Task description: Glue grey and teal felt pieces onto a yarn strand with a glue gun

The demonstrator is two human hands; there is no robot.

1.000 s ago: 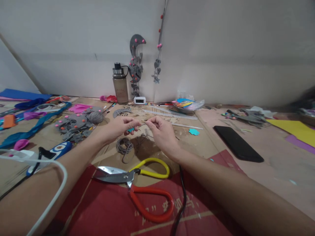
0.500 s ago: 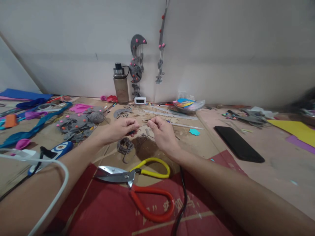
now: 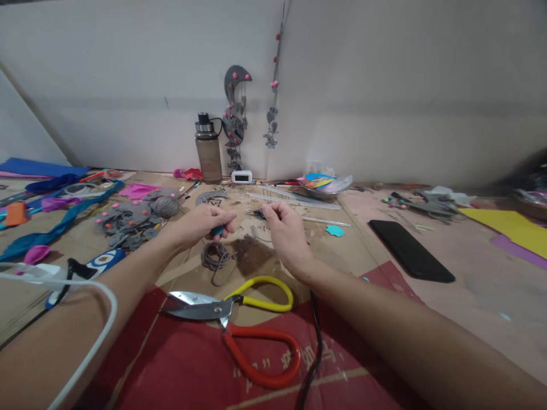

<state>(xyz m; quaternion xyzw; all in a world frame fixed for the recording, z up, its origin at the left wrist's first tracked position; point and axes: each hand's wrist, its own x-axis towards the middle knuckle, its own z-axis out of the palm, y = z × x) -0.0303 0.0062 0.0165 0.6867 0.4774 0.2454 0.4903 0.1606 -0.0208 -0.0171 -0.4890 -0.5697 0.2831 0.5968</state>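
My left hand is closed, with a small teal piece showing under its curled fingers; its kind is hidden. Across a narrow gap, my right hand pinches thumb and forefinger together. What lies in that pinch is too small to make out, though a dark, thin tip shows beside it. A loose coil of grey cord rests on the cardboard below my left hand. Nearer to me, large scissors with one yellow and one red handle lie with their blades slightly apart.
Grey felt pieces with pink dots and a grey yarn ball are at left. A bottle, a small clock and a dish line the back. At right lies a black phone.
The thin strand stretched between my fingertips half a second ago no longer shows there. My hands are slightly farther apart, and the teal piece in my left hand shows more.
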